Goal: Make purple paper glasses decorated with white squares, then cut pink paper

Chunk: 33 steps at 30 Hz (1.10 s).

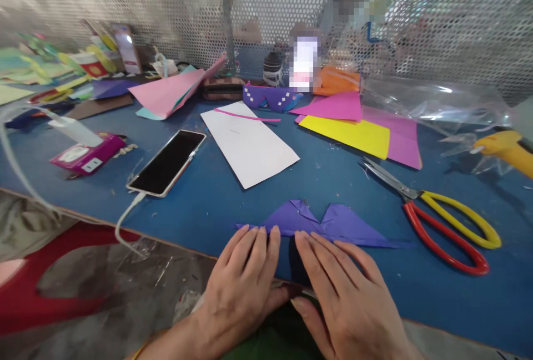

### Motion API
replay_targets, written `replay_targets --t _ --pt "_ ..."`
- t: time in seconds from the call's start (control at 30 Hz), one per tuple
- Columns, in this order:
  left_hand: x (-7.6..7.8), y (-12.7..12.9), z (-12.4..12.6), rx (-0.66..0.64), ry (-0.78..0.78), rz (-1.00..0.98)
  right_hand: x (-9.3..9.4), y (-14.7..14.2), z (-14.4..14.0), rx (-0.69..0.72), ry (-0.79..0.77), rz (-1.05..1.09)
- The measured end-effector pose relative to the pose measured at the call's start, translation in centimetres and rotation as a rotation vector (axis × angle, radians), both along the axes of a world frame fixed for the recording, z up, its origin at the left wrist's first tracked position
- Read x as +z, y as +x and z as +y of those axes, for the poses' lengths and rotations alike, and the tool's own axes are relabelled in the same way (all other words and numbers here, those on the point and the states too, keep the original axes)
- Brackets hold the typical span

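Observation:
A folded purple paper (pixel 295 218) lies near the front edge of the blue table, with two peaks and a notch between them. Along its lower edge rest the fingertips of my left hand (pixel 245 277), stretched out flat on the left part. My right hand (pixel 345 288) presses its extended fingers on the same edge, just right of the middle, its thumb apart below. Neither hand is wrapped round the paper. To the right lie scissors (pixel 410 193) with one red and one yellow handle, their blades slightly apart. A white sheet (pixel 254 149) with a thin pink strip (pixel 250 116) sits beyond the paper.
A phone (pixel 169 163) on a white cable and a magenta tissue pack (pixel 89 152) lie left. Farther back are pink paper (pixel 170 91), a purple mask shape (pixel 270 97), yellow paper (pixel 347 133) and clear plastic (pixel 433 99). A yellow-handled tool (pixel 506 146) is at right.

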State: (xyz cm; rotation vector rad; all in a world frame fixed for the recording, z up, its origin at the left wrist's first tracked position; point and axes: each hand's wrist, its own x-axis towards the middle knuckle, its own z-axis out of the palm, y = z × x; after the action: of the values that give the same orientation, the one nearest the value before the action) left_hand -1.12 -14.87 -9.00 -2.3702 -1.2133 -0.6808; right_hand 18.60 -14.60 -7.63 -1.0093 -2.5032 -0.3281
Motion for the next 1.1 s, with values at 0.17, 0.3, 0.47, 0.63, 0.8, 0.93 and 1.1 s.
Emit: replay_targets --t 0.17,0.3,0.47,0.63,0.8,0.93,1.1 --pt "-0.4 -0.5 -0.7 0.005 -0.034 -0.129 -0.7 -1.2 -0.2 -0.083 0.032 -0.062" --pt "-0.9 -1.2 -1.1 0.044 -0.043 -0.170 -1.1 -1.4 -0.4 -0.088 0.052 -0.066" --pt "-0.8 -1.4 -1.0 0.100 -0.030 -0.171 -1.3 -1.3 -0.2 -0.096 0.036 -0.040" --pt "-0.8 -1.2 -0.7 0.119 0.029 -0.183 -1.6 -1.4 -0.1 -0.099 0.095 -0.042" --pt "-1.1 -1.1 -0.7 0.125 0.035 -0.176 -1.5 -1.5 -0.2 -0.099 0.055 -0.044" --pt "-1.1 -1.3 -0.9 0.131 0.015 -0.198 -1.5 -1.4 -0.4 -0.111 0.029 -0.053" --pt "-1.1 -1.6 -1.1 0.120 -0.009 -0.223 -1.5 -1.3 -0.1 -0.095 0.045 -0.041"
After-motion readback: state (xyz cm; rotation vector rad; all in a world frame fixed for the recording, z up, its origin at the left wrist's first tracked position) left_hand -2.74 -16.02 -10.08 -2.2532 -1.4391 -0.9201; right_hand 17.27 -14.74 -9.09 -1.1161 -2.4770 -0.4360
